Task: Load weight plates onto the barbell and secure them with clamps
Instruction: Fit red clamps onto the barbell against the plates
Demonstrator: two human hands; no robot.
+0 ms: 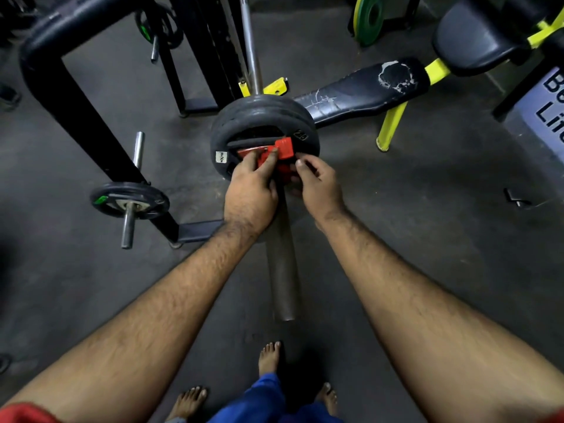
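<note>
Against the near plate (265,138), both hands, left hand (251,190) and right hand (317,186), are gripping the red clamp (282,155) on the barbell sleeve (282,270) running near-to-far.

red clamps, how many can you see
1. The red clamp sits on the barbell sleeve against the black plates, under both hands. A second may be hidden.

Both hands (253,184) cover most of the red clamp (276,160); the floor sign's (549,102) lettering is cut off.
</note>
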